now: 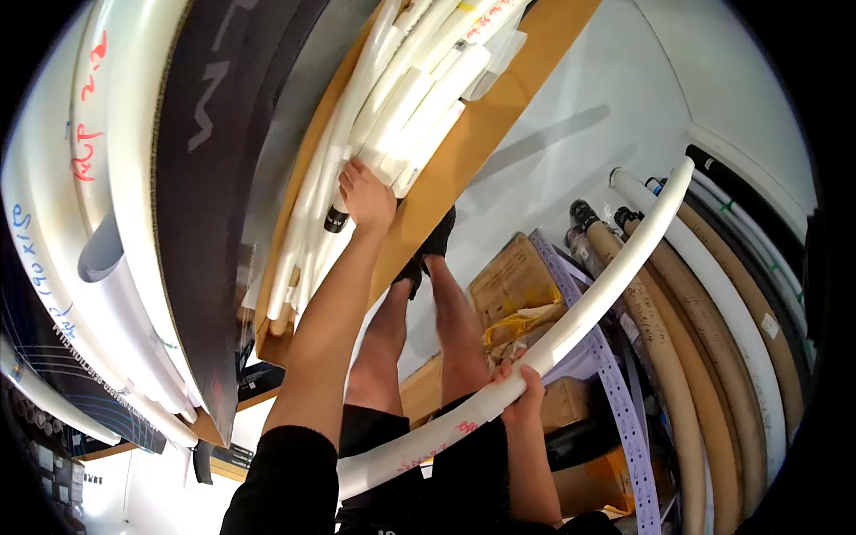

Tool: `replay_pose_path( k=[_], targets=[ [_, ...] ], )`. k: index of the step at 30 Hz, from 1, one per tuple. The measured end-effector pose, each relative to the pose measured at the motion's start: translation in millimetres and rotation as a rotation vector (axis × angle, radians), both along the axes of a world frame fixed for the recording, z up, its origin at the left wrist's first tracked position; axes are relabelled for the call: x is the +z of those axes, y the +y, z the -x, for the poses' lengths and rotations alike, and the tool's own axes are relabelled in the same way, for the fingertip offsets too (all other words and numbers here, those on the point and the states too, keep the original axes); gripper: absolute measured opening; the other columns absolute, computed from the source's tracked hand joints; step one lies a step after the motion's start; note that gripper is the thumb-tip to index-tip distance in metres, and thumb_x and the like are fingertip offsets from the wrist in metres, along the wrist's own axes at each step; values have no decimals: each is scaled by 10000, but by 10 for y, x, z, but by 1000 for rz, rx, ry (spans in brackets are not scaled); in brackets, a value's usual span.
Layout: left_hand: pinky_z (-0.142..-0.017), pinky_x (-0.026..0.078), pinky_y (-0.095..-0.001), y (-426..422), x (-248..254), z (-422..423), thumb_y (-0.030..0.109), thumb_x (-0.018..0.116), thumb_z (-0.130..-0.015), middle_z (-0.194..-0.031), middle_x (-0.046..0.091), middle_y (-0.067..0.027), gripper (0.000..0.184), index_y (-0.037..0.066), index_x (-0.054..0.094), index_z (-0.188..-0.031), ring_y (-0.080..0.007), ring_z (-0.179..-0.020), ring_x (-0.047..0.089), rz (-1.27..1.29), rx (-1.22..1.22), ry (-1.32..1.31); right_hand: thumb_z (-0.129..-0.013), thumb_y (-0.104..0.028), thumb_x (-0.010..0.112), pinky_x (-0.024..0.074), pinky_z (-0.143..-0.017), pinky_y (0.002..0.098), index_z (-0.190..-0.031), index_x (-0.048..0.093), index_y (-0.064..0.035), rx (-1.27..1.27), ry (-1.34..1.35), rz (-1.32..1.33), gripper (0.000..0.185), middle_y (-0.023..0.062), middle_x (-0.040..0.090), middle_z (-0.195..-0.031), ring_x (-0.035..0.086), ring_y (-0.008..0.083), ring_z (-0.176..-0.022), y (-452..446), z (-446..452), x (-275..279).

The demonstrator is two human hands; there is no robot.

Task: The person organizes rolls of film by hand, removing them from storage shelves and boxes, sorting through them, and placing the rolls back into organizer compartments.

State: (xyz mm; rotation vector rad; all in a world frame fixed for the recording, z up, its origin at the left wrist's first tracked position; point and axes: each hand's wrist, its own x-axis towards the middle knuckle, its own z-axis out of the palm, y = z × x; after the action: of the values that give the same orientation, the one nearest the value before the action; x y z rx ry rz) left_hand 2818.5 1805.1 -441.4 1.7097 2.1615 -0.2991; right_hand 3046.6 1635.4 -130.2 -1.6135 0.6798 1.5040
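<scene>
One long, open box (450, 169) of brown cardboard holds many slender white rolls (398, 107). Right of the box, a long white tube with red handwriting (608, 287) slants across a lilac perforated metal shelf (615, 401). The right hand (528, 398) grips this tube, fingers curled around it. Inside the box, the left hand (367, 198) touches the rolls, fingers pressed together; its thumb is unclear. It seems to be handling rolls with the tube held aside; shifting either calls for clearance from the box.

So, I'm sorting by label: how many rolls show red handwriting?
3: long roll in the right hand, packed roll in the carton, wide roll at far left. Others may be hidden.
</scene>
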Motion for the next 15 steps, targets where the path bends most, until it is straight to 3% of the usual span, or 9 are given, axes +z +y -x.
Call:
replay_pose_path(
  k=[3,7,10,12,14,15],
  targets=[
    [-932,442,-380,92,-119,99,108,595,-783,-1177,487,-194,507,-70,422,-1225,-309,-1116,480,33,-59,27,-811,-242,576,491,-698,402,-1090,433,-133,-8,4,9,332,70,488,-771,528,213,-717,21,21,-41],
    [-851,489,-382,241,-149,178,83,597,-777,-1062,584,-174,354,-42,503,-1094,-313,-1041,560,138,15,-20,-824,-239,564,488,-714,414,-1093,438,-136,-37,-12,68,314,68,485,-773,523,212,-720,54,65,-110],
    [-857,486,-395,406,-191,352,133,651,-751,-1022,616,-186,374,-34,527,-1061,-328,-1012,585,284,-44,-171,-825,-238,568,486,-724,408,-1100,440,-137,-13,-2,3,319,68,483,-784,516,213,-728,-10,63,-152],
    [-856,484,-392,543,-12,385,156,718,-697,-1014,623,-206,421,-23,545,-1037,-339,-974,602,324,47,-203,-820,-241,573,485,-729,407,-1102,439,-137,-29,15,-15,329,67,482,-786,513,213,-727,-20,72,-102],
    [-852,483,-369,627,71,572,150,757,-658,-1006,617,-214,471,2,545,-1052,-329,-946,605,476,59,-488,-815,-244,579,484,-733,405,-1105,439,-137,-42,37,-34,339,67,481,-789,509,214,-726,-8,74,-114],
    [-844,476,-369,628,-23,708,138,768,-641,-1007,620,-200,545,15,522,-1111,-302,-948,601,514,-48,-633,-811,-249,583,484,-730,404,-1102,438,-138,-29,22,-25,343,65,479,-788,507,213,-722,-23,70,-99]
  ],
)
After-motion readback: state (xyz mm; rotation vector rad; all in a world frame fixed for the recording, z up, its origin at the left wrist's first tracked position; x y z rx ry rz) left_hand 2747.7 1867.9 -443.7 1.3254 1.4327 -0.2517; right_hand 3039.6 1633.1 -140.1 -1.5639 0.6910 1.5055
